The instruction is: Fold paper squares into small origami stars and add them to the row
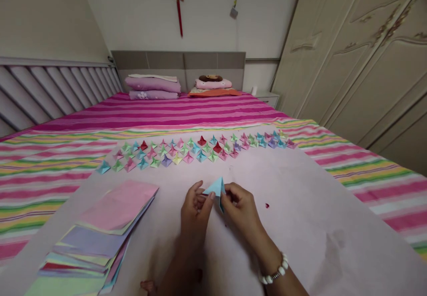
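A light blue folded paper [216,186] with a pointed top is held up between my two hands, over the pale sheet [287,189]. My left hand [196,209] pinches its left side, thumb in front and fingers partly behind. On the other side, my right hand [240,204] grips the right edge with thumb and fingertips. Beyond the hands stand rows of small folded paper boats [201,155] in several colours. To the left lies a fanned stack of coloured paper sheets [116,207], pink on top.
A striped bedspread [360,171] spreads around the pale sheet. Folded bedding [153,87] and a second pile [213,92] lie by the headboard [213,60]. A slatted rail [50,87] runs along the left, a wardrobe [360,64] along the right. A small red scrap [267,205] lies right of my hands.
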Available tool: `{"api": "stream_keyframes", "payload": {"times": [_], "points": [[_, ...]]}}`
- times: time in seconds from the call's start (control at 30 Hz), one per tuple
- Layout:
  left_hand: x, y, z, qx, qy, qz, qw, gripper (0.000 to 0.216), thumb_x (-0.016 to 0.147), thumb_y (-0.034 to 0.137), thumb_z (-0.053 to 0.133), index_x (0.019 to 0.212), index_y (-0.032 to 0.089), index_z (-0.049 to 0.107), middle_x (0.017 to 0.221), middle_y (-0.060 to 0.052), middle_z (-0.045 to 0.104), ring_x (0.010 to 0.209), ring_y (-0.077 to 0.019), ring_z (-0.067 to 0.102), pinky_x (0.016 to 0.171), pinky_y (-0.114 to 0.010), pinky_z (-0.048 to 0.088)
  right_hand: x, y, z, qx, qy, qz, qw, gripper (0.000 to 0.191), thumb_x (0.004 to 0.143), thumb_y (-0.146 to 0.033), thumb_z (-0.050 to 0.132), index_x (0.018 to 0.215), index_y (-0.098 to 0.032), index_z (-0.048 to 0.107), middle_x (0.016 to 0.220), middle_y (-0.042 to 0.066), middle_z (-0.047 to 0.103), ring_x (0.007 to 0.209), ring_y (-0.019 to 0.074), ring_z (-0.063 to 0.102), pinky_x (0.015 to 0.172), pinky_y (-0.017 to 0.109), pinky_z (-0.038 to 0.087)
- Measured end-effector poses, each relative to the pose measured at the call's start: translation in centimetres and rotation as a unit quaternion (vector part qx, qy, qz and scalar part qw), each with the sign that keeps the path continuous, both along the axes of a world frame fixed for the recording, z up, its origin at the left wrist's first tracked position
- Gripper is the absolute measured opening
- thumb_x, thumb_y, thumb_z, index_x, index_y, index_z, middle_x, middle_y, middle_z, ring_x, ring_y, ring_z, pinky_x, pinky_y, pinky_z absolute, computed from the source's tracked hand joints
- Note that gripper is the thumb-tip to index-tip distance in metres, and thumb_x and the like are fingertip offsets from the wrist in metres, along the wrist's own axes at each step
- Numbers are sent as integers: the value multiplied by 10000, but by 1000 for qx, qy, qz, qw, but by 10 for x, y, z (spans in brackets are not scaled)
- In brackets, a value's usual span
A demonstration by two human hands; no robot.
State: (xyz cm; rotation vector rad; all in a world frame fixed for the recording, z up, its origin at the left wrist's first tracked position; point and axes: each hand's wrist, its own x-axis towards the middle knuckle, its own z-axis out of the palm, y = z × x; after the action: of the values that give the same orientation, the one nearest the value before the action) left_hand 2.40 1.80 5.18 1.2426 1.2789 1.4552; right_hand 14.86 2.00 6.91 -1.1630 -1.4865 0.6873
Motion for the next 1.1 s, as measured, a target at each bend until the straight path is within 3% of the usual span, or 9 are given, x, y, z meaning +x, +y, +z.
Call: {"api": "stream_keyframes", "payload": {"times": [0.13,0.27,0.33,0.5,0.93,1.1], "points": [[-3,2,-3,91,76,88,989,443,703,304,724,1104,202,567,1042,-68,560,769,-142,575,623,-252,471,-1,0,0,-14,22,2,1000,140,804,-238,569,760,-176,686,599,-16,495,529,120,422,506,243,356],[0,-3,1,163,137,112,971,183,738,261,691,917,227,677,897,-21,524,672,-116,511,585,-239,441,-3,0,1,4,-4,11,1000,151,807,-207,547,779,-170,690,630,-3,526,543,123,451,518,245,366],[2,-5,3,157,133,90,974,113,776,274,651,867,225,696,825,-11,525,634,-111,504,579,-237,441,-3,-1,0,16,-22,14,1000,159,811,-191,535,800,-171,692,648,4,547,558,128,472,528,247,375],[7,-7,4,144,128,49,980,201,772,285,646,955,204,669,772,-9,576,616,-121,535,585,-249,455,-3,-2,-1,59,-65,18,996,192,798,-125,503,834,-183,682,694,20,581,606,145,519,551,253,396],[11,-8,4,97,118,99,983,191,750,299,651,912,201,673,741,-22,637,588,-139,566,560,-252,481,-6,-6,-8,141,-168,-11,976,242,860,-94,441,979,-199,624,840,68,593,718,177,577,624,290,477],[9,-6,2,116,153,99,976,136,756,251,627,872,213,686,735,-15,631,591,-137,561,566,-248,479,-6,-4,-9,138,-130,-22,982,226,852,-101,461,977,-194,624,858,70,606,752,180,593,642,295,494]]}}
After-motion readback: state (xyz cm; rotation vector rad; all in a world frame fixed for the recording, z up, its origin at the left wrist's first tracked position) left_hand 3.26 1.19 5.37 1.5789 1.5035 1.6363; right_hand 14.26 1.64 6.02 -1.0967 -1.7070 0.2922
